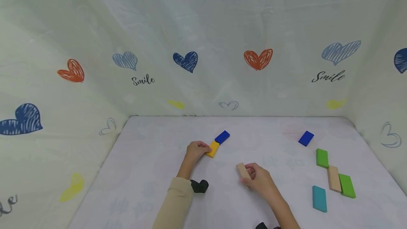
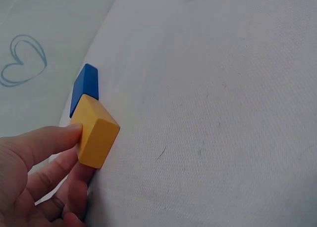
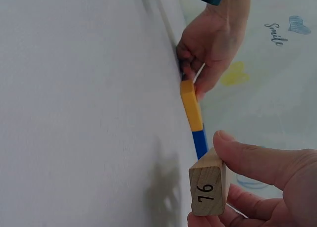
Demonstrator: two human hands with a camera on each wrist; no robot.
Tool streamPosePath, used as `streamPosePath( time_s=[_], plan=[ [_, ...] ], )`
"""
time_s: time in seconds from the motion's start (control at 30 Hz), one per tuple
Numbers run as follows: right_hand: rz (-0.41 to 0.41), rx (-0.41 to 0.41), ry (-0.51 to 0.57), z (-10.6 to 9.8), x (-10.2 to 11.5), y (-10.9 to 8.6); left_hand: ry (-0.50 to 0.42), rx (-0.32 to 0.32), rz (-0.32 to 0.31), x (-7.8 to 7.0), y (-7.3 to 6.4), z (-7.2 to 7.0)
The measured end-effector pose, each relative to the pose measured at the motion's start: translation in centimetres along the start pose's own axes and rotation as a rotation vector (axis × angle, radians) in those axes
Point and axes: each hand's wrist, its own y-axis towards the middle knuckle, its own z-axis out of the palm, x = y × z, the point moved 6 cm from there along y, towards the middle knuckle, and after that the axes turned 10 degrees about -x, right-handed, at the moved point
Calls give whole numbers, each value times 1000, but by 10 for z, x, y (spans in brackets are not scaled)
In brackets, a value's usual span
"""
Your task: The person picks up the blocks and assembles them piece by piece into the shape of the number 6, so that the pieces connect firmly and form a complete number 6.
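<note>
My left hand (image 1: 196, 150) pinches the near end of a yellow block (image 1: 213, 149) lying on the table. End to end with it, a blue block (image 1: 222, 137) continues the line away from me. In the left wrist view the thumb presses on the yellow block (image 2: 96, 133), which meets the blue block (image 2: 85, 88). My right hand (image 1: 260, 179) grips a plain wooden block (image 1: 243, 171) between thumb and fingers, to the right of the yellow one. The right wrist view shows a number printed on the end of this wooden block (image 3: 207, 190).
Off to the right lie another blue block (image 1: 306, 138), a green block (image 1: 322, 158), a wooden block (image 1: 334, 178), a second green block (image 1: 347, 186) and a teal block (image 1: 319, 199). A white cloth with printed hearts (image 1: 203, 91) hangs behind the table (image 1: 152, 140).
</note>
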Motion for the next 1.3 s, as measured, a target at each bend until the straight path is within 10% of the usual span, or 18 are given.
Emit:
streamPosePath(
  time_s=[1.3],
  plan=[
    [26, 108, 116, 78, 47, 12, 34, 12, -17, -1, 2, -1]
  ],
)
